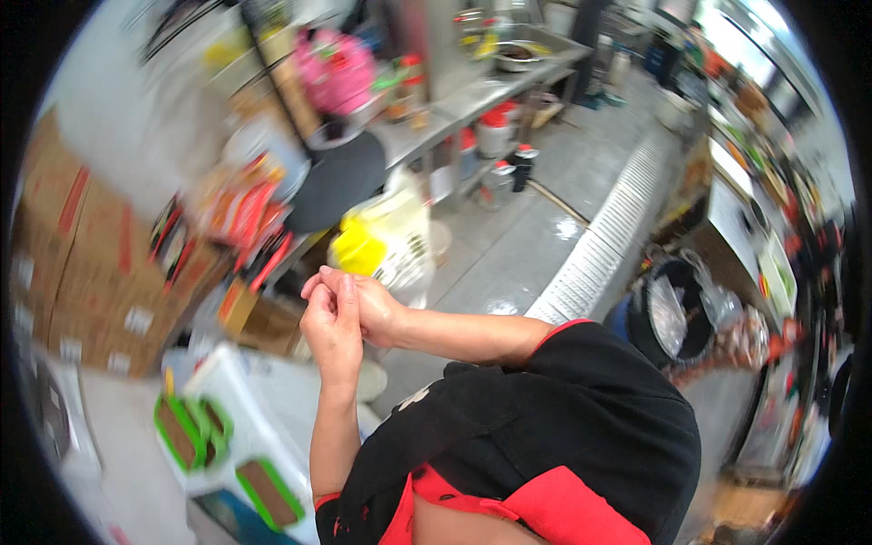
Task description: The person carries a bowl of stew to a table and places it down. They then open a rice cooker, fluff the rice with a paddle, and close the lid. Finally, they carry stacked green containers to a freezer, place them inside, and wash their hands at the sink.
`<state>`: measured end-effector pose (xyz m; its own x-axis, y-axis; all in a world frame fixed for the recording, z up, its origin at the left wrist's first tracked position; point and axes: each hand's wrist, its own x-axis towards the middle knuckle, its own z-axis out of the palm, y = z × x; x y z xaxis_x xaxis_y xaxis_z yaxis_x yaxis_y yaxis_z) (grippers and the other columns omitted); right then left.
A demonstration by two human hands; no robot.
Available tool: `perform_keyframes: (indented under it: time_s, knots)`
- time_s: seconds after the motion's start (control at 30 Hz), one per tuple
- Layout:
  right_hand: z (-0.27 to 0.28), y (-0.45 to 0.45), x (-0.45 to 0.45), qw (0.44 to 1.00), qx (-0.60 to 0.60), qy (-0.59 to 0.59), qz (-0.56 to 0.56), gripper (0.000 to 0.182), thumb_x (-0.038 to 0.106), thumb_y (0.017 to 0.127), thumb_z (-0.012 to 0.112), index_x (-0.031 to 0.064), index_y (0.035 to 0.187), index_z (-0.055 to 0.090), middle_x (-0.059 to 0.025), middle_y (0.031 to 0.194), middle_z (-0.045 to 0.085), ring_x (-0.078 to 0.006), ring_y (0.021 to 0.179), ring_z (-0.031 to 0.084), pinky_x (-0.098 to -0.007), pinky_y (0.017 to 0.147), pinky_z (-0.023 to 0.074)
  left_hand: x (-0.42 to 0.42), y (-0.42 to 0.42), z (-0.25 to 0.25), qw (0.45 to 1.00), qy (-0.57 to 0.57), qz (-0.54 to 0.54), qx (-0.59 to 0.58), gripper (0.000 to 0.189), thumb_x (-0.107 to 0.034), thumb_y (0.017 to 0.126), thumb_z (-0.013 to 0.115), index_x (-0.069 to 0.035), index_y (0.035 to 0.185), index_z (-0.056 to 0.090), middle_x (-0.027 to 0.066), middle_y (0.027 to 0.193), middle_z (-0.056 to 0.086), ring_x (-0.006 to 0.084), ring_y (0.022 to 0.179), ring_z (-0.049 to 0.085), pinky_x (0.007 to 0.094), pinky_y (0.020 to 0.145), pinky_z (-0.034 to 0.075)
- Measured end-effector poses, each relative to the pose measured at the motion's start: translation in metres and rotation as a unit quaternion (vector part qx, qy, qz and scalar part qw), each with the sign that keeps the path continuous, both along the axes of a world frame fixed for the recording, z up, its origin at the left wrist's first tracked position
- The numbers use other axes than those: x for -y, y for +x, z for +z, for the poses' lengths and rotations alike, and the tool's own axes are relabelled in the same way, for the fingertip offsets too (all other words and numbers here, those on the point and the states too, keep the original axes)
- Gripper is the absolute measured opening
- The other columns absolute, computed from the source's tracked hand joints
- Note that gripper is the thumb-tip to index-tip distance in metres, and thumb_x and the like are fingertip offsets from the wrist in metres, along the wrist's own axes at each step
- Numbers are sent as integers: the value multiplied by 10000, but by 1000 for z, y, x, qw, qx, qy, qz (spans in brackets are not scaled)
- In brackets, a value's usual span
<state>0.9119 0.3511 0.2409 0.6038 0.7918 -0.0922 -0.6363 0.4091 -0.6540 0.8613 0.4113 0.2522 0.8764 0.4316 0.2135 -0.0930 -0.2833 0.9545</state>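
My left hand (332,334) and my right hand (373,306) are pressed together in front of me, their fingers bent and overlapping. No object shows between them, though the inside of the palms is hidden. Just beyond the hands, a white and yellow plastic bag (392,245) stands on the floor. A cardboard box (269,323) lies to the left of them. Green-rimmed trays with brown surfaces, one of them (270,492), rest on a white surface (252,388) at the lower left.
Large cardboard cartons (95,272) and red packets (252,218) are at the left. A steel counter (436,126) has red-lidded containers (495,129) beneath it. A slotted floor drain (596,252) crosses the tiles. A dark bin (698,320) holding plastic stands on the right, by another cluttered counter.
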Motion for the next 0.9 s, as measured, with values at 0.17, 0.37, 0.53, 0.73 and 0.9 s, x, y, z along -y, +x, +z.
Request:
perform_keyframes:
  time_s: [0.17,0.37,0.53,0.73,0.9]
  knots:
    - [-6,149,156,984,64,113,-122,294,313,923,415,55,907,554,14,747,520,-69,662,505,-204,588,440,142,151,2,979,7,-189,73,206,-167,870,552,22,940,511,46,845,549,91,809,503,238,711,418]
    - [11,246,308,968,18,71,-239,257,279,906,435,42,901,535,-4,750,560,-80,593,538,-214,535,463,280,261,10,940,-3,-335,59,357,-148,748,684,22,985,479,94,823,562,133,755,538,268,671,449]
    - [-21,305,391,922,74,148,-351,270,261,910,395,27,931,528,-30,819,546,-101,741,546,-241,652,474,357,349,-10,927,67,-369,33,276,-128,820,612,28,1007,482,54,893,556,106,799,532,246,707,438]
    - [-46,420,470,897,44,74,-434,239,263,886,464,38,864,541,15,703,508,-36,573,462,-184,484,386,444,464,-34,871,-25,-489,31,219,-112,860,556,18,1016,477,50,938,532,108,835,526,236,752,430]
    - [-42,525,543,875,43,57,-479,267,285,906,438,47,880,555,19,676,505,-50,553,452,-192,467,376,522,592,-33,869,-40,-493,-19,193,-207,894,529,-24,847,490,-13,758,505,37,647,457,181,539,369]
